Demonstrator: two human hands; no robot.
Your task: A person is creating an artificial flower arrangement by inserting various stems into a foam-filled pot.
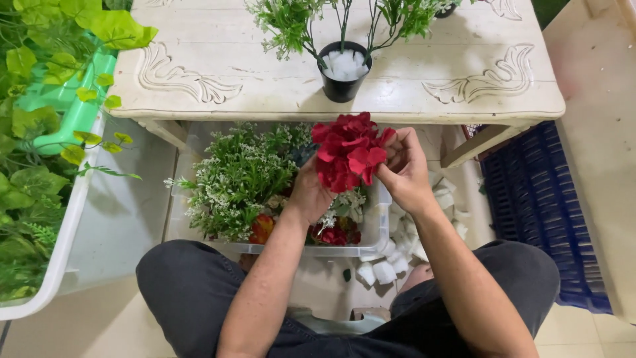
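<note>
Holding a red flower cluster at frame centre, the left hand grips it from below-left while the right hand pinches its right edge, above the clear bin.

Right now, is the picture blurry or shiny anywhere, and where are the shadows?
In the head view, the red flower bunch and both hands, left and right, look sharp; the black pot throws a soft shadow on the white table, darker shade sits beneath the table, no strong glare shows, and the table's edges bow slightly near the frame's sides.
</note>
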